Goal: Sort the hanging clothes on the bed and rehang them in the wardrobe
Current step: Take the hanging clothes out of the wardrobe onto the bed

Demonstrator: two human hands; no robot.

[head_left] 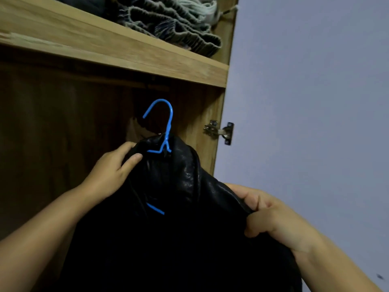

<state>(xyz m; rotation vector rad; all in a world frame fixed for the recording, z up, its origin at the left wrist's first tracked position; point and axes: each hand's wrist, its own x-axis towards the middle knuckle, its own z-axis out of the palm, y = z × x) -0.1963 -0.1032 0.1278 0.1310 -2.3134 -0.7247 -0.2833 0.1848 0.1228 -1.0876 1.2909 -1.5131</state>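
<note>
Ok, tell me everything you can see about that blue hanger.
The blue hanger looks like thin plastic-coated wire. Its hook stands upright, free of any rail, in front of the dark wardrobe opening. A black leather-look jacket covers its shoulders; one arm shows inside the collar. The left hand and right hand grip the jacket.

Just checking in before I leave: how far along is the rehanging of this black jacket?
Done: the black leather jacket already sits on its blue hanger. In hand: the left hand grips the collar and the right hand the shoulder, lifted before the open wardrobe. Left: the hook isn't over any rail yet; the rail isn't clearly visible.
</note>
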